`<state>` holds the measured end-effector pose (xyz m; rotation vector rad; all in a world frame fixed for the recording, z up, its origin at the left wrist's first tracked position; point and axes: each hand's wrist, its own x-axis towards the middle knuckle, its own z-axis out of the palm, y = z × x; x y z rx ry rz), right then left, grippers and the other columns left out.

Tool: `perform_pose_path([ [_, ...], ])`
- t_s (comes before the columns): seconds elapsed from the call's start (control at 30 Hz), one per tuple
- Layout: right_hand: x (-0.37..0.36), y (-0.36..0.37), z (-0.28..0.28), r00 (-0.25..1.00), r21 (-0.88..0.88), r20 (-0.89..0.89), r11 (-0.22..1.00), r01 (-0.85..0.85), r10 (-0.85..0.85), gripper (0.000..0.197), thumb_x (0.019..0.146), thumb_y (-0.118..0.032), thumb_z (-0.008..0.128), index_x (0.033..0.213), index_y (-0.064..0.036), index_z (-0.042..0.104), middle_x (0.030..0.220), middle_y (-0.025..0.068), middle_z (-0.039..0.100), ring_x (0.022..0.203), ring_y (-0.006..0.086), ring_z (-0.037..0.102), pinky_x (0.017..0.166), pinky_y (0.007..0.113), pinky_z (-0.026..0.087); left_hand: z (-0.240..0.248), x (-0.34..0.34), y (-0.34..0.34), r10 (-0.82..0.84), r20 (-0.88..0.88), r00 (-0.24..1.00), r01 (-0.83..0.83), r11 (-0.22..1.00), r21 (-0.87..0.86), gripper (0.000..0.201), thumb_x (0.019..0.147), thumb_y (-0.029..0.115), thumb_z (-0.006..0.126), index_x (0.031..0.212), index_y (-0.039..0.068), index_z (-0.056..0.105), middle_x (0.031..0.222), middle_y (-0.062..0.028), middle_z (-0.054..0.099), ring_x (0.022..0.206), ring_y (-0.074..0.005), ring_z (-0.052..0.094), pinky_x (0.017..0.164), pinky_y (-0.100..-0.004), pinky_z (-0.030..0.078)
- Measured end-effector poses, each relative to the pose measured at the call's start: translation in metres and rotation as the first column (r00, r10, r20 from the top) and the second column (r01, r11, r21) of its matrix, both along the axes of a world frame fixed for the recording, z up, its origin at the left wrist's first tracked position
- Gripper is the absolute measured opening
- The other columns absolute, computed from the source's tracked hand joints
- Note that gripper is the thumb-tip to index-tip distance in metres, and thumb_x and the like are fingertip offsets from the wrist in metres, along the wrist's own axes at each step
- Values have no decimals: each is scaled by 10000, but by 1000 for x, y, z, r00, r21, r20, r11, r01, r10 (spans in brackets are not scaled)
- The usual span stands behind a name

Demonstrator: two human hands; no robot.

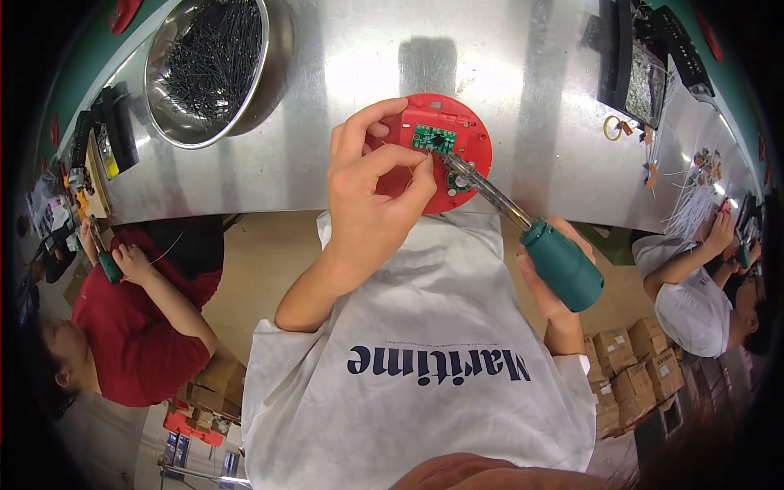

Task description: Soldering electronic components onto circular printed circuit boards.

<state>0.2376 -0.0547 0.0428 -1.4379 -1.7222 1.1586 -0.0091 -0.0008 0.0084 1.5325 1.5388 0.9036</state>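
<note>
Head view: your white shirt spans lower centre. Upper centre, your left hand pinches an apparent wire at the green board of the red housing; your right hand clasps the soldering iron. Steady both; heat briefly.

Wires lie in a bowl left of the circuit board.
</note>
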Motion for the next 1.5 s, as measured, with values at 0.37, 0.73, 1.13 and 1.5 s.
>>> perform_pose_path([
  [0.37, 23, -29, -27, 800, -444, -428, 869, 218, -420, 297, 843, -182, 616, 1030, 42, 564, 1074, 207, 563, 700, 193, 566, 672, 311, 458, 2, 1, 1, -4, -3, 1000, 4, 1000, -5, 69, 755, -3, 754, 812, 27, 731, 1259, -98, 630, 1056, -213, 532, 939, -350, 468],
  [0.73, 30, -12, -35, 687, -408, -466, 824, 393, -558, 274, 868, -166, 603, 1052, 30, 547, 1089, 191, 547, 695, 191, 558, 653, 310, 447, 20, -14, 18, -170, -48, 984, 166, 983, -73, 141, 778, 0, 733, 913, 28, 703, 1285, -114, 607, 1015, -211, 562, 878, -322, 490],
  [1.13, 32, -17, -44, 358, -537, -676, 763, 359, -644, 273, 928, -243, 577, 1043, -5, 510, 1070, 125, 507, 709, 159, 523, 640, 286, 423, 34, -33, 105, -588, -361, 724, 612, 789, -56, 489, 714, 236, 813, 1133, 25, 675, 989, -140, 605, 900, -336, 621, 804, -408, 522],
  [1.5, 25, -13, -41, 357, -544, -649, 738, 399, -672, 253, 949, -254, 554, 1031, -17, 520, 1069, 108, 516, 688, 127, 529, 650, 283, 439, -12, -207, 355, 542, -758, 364, -512, 796, 323, 708, 829, 451, 690, 1248, -99, 536, 1335, -336, 508, 1282, -455, 500, 1029, -538, 440],
])
